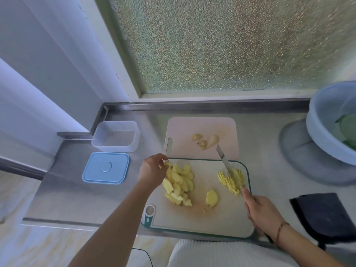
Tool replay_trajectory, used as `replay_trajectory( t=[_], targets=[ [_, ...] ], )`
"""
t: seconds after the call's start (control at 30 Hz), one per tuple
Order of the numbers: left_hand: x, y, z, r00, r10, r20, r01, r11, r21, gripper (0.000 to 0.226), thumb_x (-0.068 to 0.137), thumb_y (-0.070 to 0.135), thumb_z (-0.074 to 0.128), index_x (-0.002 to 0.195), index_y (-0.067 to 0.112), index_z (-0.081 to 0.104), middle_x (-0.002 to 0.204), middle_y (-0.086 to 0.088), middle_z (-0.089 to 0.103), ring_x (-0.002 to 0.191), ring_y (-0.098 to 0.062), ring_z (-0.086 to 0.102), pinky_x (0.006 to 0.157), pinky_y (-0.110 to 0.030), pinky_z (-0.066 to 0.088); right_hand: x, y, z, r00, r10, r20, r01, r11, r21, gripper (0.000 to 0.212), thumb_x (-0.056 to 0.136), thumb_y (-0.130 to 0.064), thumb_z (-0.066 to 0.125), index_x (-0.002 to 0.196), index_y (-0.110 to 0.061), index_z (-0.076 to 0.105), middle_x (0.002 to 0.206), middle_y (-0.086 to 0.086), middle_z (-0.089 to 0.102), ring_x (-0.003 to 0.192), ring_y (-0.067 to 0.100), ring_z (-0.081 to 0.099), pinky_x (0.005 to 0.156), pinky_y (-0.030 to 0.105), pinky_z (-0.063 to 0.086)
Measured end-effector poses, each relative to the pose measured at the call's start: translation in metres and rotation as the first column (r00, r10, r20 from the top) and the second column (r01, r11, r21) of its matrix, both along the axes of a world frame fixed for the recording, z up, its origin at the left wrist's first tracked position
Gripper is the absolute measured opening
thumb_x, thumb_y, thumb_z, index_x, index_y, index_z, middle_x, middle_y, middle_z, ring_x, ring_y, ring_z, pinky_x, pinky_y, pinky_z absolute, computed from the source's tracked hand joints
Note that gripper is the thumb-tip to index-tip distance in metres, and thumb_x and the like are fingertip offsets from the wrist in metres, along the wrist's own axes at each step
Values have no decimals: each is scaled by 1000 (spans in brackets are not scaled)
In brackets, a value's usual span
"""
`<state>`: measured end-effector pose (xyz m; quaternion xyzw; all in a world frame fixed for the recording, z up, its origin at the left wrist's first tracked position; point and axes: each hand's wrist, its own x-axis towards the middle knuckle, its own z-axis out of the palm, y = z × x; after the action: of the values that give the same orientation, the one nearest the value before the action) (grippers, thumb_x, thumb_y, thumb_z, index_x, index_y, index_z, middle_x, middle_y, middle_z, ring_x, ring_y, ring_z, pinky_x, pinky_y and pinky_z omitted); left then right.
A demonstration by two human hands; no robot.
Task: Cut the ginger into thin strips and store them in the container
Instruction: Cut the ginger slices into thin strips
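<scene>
Many flat ginger slices lie heaped on the left of the green-rimmed cutting board, one bigger slice apart near the middle, and a small pile of thin strips at the right. The left hand reaches into the heap's far end, fingertips curled round a slice. The right hand is wrapped round the handle of a knife, its blade over the strips. The slices look light, stiff and probably damp and slippery, so pinching each by its edges seems wisest; the strips would likely scatter and are better scooped up on the blade. The clear container stands open and empty to the left, well apart from the board, its blue lid lying flat beside it. Knobbly ginger scraps rest on the pink board behind.
</scene>
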<state>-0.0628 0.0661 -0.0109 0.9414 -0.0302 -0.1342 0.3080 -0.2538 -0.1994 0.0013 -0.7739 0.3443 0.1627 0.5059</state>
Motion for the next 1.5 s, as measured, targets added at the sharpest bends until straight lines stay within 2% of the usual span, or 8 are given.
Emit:
replay_trajectory(
  t=[0.1,0.2,0.33,0.5,0.63,0.87,1.13,1.5],
  targets=[
    [-18,-17,21,997,60,-44,-67,977,-203,14,87,14,74,93,27,72,76,9,65,64,-3,61,65,-14,48,-1,-1,1,1000,-10,-1,10,1000,0,59,92,-62,33,59,-14,44,43,-3,41,34,8,35,47,25,30],
    [-45,-46,32,954,-36,-298,-103,894,-436,21,89,6,73,100,24,73,76,5,65,56,-9,63,66,-30,56,-2,-2,0,1000,-19,0,19,1000,6,60,92,-62,34,58,-14,44,42,-3,40,33,8,34,46,25,29],
    [-77,-76,11,881,0,-473,-217,888,-406,15,85,2,71,82,17,67,65,6,67,61,-17,69,72,-45,60,-3,-2,1,1000,-15,-3,15,1000,0,61,91,-65,33,55,-15,41,40,-4,40,34,9,36,48,25,31],
    [-106,-84,-6,769,196,-609,-506,769,-392,15,82,0,71,81,10,59,72,-10,71,66,-25,74,58,-32,53,-8,-3,3,999,-34,5,34,999,15,63,83,-70,33,55,-14,40,41,-3,41,34,11,37,48,25,32],
    [-121,-82,-12,896,125,-426,-248,937,-246,16,80,12,73,77,15,58,64,-5,71,61,-19,68,56,-29,54,-12,-4,3,999,-32,14,31,999,19,65,73,-76,32,54,-14,41,40,-5,41,34,9,37,49,26,32],
    [-125,-85,-9,901,-74,-427,-4,984,-179,21,94,27,63,78,16,55,70,-9,73,54,-14,70,55,-26,53,-16,-7,1,999,4,32,-3,1000,-15,66,74,-75,29,54,-14,42,40,-4,43,34,10,40,50,26,34],
    [-129,-98,-18,962,-264,-65,272,933,235,42,96,53,54,119,18,52,118,0,53,109,-24,56,85,-36,48,-19,-13,-3,999,35,42,-32,997,-63,69,75,-77,28,54,-13,45,44,0,47,40,16,45,52,27,38],
    [-112,-90,-37,798,-601,48,603,792,-93,23,95,8,59,112,10,74,110,-9,66,96,-29,64,86,-36,52,-21,-20,-4,998,53,37,-49,995,-87,68,77,-77,25,56,-14,40,48,3,45,45,18,43,53,27,34]
  ],
)
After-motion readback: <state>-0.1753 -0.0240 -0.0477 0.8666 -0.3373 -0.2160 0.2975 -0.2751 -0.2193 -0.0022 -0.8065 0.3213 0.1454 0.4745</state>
